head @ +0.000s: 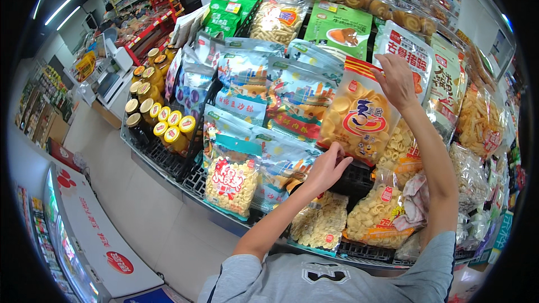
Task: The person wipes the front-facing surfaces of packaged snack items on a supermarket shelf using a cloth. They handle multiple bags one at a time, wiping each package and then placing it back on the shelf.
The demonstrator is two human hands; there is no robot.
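My right hand pinches the upper right corner of a clear plastic snack bag with a red and yellow striped top, filled with round yellow chips. Near the bag's lower edge is my left hand, fingers curled; whether it grips the edge I cannot tell. The bag leans tilted over the display, beside upright light-blue pouches on its left. Below it lie bags of ring-shaped snacks and of flat round snacks. A crumpled pink and white cloth rests near my right forearm.
Black plastic crates hold the goods. Jars with yellow lids stand at the left. Green pouches and clear boxes of rolled pastries line the back. A freezer cabinet stands at the lower left, across the tiled floor.
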